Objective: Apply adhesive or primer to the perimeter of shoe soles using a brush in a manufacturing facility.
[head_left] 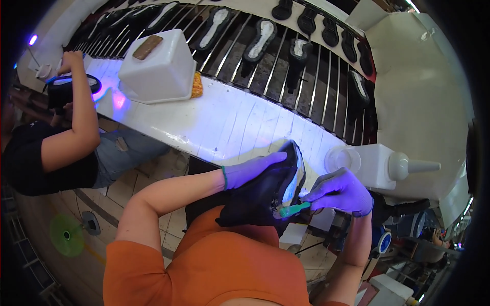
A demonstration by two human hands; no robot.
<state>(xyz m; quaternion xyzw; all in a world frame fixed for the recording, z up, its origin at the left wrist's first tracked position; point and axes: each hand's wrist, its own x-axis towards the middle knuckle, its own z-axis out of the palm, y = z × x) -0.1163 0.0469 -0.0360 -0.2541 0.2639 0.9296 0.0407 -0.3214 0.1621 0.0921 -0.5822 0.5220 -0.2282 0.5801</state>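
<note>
A black boot upper (258, 199) is held in front of my chest, its pale, whitish underside turned to the right. My left hand (252, 171), in a light glove that looks purple under the light, wraps around the boot from its left side. In my gloved right hand (343, 191) is a small brush (296, 208) with a green handle. Its tip meets the lower edge of the boot's underside; the bristles are hard to make out. Just beyond my right hand, a clear round cup (343, 159) sits on the white bench (224, 127).
A white bottle with a nozzle (375, 166) lies right of the cup. Behind the bench runs a roller conveyor (319, 97) carrying several black shoe uppers (260, 41) and soles (307, 20). A white box (155, 69) stands far left, near a co-worker's arm (81, 107).
</note>
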